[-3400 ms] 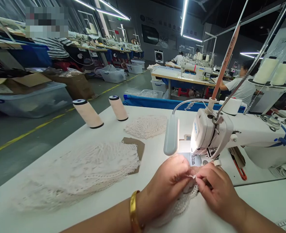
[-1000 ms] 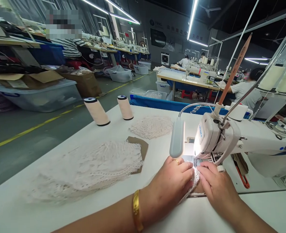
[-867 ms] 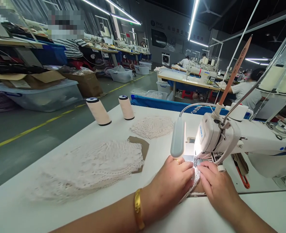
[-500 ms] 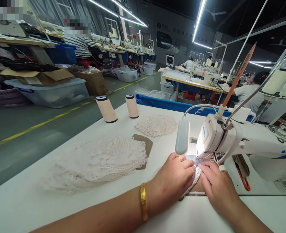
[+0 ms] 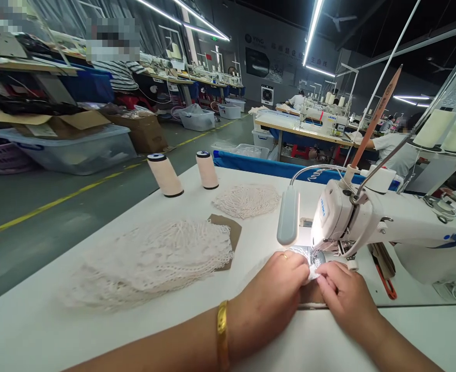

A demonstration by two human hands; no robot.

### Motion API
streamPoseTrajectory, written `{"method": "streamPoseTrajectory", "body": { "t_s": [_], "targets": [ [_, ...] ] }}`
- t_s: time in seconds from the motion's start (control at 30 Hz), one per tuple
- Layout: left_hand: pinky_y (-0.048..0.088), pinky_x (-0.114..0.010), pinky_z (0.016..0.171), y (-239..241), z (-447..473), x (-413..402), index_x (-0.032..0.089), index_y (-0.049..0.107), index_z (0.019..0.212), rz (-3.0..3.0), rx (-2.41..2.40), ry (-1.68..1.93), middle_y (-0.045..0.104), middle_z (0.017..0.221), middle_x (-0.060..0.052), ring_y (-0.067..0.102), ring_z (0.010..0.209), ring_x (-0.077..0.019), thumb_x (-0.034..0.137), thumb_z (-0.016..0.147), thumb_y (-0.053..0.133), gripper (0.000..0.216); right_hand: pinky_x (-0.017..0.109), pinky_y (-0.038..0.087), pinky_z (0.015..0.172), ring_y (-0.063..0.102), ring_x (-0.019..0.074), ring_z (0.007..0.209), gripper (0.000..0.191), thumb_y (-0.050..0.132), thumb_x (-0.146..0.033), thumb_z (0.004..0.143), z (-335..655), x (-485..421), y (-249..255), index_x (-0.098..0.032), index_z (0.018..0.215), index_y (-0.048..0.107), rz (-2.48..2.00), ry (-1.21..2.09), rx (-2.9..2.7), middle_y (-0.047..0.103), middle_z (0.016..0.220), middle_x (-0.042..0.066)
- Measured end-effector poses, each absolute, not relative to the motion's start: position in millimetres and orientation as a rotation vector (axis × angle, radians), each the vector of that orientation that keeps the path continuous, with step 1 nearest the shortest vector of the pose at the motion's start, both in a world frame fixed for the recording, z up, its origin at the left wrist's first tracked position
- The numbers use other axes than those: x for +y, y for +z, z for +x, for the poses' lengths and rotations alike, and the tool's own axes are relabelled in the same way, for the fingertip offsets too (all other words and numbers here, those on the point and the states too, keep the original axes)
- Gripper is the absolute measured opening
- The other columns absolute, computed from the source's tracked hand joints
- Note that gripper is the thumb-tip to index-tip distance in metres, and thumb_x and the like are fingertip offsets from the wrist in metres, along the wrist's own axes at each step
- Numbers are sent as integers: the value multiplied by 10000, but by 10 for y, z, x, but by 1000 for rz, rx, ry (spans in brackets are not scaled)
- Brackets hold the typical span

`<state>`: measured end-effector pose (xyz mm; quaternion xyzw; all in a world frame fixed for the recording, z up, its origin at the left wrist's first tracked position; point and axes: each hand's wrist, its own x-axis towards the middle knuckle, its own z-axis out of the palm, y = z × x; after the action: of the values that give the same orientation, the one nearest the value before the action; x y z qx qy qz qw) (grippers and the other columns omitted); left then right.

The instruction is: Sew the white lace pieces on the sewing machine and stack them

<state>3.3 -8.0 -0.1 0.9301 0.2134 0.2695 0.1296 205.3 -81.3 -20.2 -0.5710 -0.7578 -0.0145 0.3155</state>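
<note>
Under the lit head of a white sewing machine (image 5: 336, 217) lies a strip of white lace trim (image 5: 313, 272). My left hand (image 5: 278, 279), with a ring and a gold bangle at the wrist, is closed on the lace from the left. From the right, my right hand (image 5: 346, 289) pinches the same lace close to the needle area. The needle and presser foot are mostly hidden by my fingers and the machine head. A brown patch (image 5: 313, 295) shows between my hands below the lace.
A large pile of white lace (image 5: 154, 253) covers the table's left, over a brown card (image 5: 236, 235). Behind it are a smaller lace pile (image 5: 247, 200) and two thread cones (image 5: 164, 175). A grey lamp (image 5: 288, 217) stands left of the machine; orange-handled scissors (image 5: 386, 281) lie right.
Both hands have shifted slightly down from the needle area, with the lace between them. More lace and the round metal part by the needle now show. The camera view has shifted slightly.
</note>
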Motion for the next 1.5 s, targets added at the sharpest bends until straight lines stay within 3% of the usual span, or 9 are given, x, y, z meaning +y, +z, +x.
{"method": "streamPoseTrajectory", "body": {
  "t_s": [0.13,0.27,0.5,0.67,0.8,1.1,1.27,1.5],
  "targets": [
    [423,-285,622,-47,129,115,227,414,777,2517,639,809,546,752,9,486,667,-167,60,886,396,200,251,293,471,427,141,482,241,486,-330,1055,2033,-794,-143,-242,913,659,-1564,199,-1812,400,542,-84],
    [482,-286,700,7,162,205,208,545,883,2442,660,692,614,850,1,574,774,-180,78,782,467,182,242,279,443,375,131,467,286,493,-373,1030,2013,-772,-113,-233,853,668,-1576,269,-1701,353,543,-82],
    [493,-271,724,-78,198,251,184,729,817,2410,624,659,620,847,-17,622,798,-175,119,861,576,172,234,318,447,418,137,483,277,517,-364,1025,2013,-761,-128,-234,826,659,-1577,289,-1682,404,545,-71],
    [476,-282,707,-50,124,206,194,744,769,2525,500,745,638,841,-22,621,795,-176,182,935,638,197,259,352,526,493,148,527,306,462,-266,1064,2061,-814,-185,-232,801,614,-1512,81,-1965,533,592,-42],
    [459,-339,794,-8,8,56,190,709,771,2714,319,795,729,869,-19,638,821,-177,99,941,629,209,290,397,633,608,179,666,274,431,-151,1056,2092,-899,-183,-219,901,648,-1338,-147,-2224,667,749,17],
    [431,-373,762,22,-21,4,197,697,767,2827,305,796,717,794,-12,602,731,-174,28,905,585,245,314,432,631,688,200,733,242,467,-104,1024,2124,-920,-162,-210,1094,672,-1328,-162,-2226,763,888,38],
    [426,-368,739,32,-5,68,190,682,732,2870,356,779,704,789,-18,593,721,-173,39,908,576,255,328,428,611,689,209,700,256,460,-113,1014,2161,-882,-217,-211,1120,672,-1409,-198,-2206,761,851,35],
    [443,-370,809,27,-14,76,203,738,914,2871,290,791,742,879,-29,647,805,-190,43,956,569,237,319,404,612,657,201,678,271,455,-100,1005,2166,-887,-198,-223,1107,674,-1398,-211,-2234,735,817,23]
  ]
}}
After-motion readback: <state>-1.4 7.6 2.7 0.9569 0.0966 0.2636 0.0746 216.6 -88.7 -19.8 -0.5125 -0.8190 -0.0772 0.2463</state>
